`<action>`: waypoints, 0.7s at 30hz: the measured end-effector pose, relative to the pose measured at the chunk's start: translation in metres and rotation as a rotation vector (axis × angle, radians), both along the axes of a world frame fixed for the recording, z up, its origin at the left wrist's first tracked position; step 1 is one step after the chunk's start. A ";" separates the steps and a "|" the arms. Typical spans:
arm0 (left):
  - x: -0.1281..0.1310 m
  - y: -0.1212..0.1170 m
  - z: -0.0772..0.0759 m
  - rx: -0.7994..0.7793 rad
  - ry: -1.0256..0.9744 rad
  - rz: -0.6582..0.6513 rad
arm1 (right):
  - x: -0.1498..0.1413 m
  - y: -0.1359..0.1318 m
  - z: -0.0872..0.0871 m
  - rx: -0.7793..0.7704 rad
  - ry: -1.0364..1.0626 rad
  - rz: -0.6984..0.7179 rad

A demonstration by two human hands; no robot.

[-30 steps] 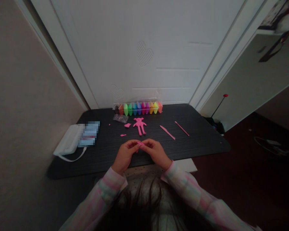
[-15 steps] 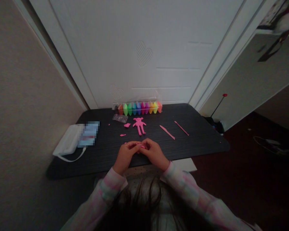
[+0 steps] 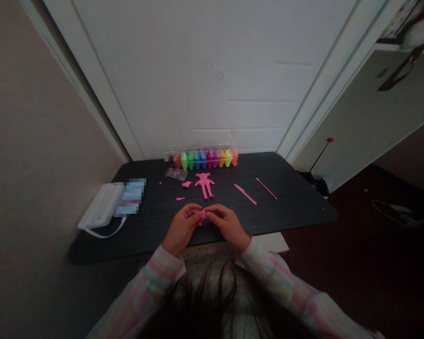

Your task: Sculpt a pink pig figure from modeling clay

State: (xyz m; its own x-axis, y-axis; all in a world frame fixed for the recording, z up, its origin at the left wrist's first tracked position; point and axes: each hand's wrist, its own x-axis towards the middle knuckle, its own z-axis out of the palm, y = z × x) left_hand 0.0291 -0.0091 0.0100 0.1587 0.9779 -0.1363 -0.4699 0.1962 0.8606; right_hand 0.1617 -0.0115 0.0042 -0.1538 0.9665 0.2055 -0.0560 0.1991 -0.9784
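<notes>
Between the fingertips of both hands is a small piece of pink modelling clay (image 3: 204, 214), partly covered by the fingers. My left hand (image 3: 183, 227) pinches it from the left, and my right hand (image 3: 228, 225) pinches it from the right, just above the table's near edge. Beyond the hands lies a flat pink clay figure (image 3: 204, 185) with round ears, arms and long legs. To its left are a pink clay lump (image 3: 186, 184), a thin pink clay bit (image 3: 180, 198) and a tiny pink crumb (image 3: 160, 183).
A pink modelling knife (image 3: 245, 194) and a thin pink tool (image 3: 266, 188) lie to the right on the black table (image 3: 289, 207). Colourful clay packs (image 3: 203, 160) line the back beside a clear wrapper (image 3: 176, 174). A white device (image 3: 99, 207) with a cable sits left.
The clay piece has been turned and shifted between my fingertips, and the fingers have changed their hold slightly. Everything on the table stays in place.
</notes>
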 end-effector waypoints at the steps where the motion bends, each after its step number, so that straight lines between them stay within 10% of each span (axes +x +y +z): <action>1: 0.000 0.000 -0.001 -0.017 -0.029 -0.008 | 0.000 0.000 0.001 0.009 -0.008 0.010; 21: 0.004 0.001 -0.001 0.051 0.086 0.037 | 0.001 0.001 -0.001 -0.038 -0.120 0.007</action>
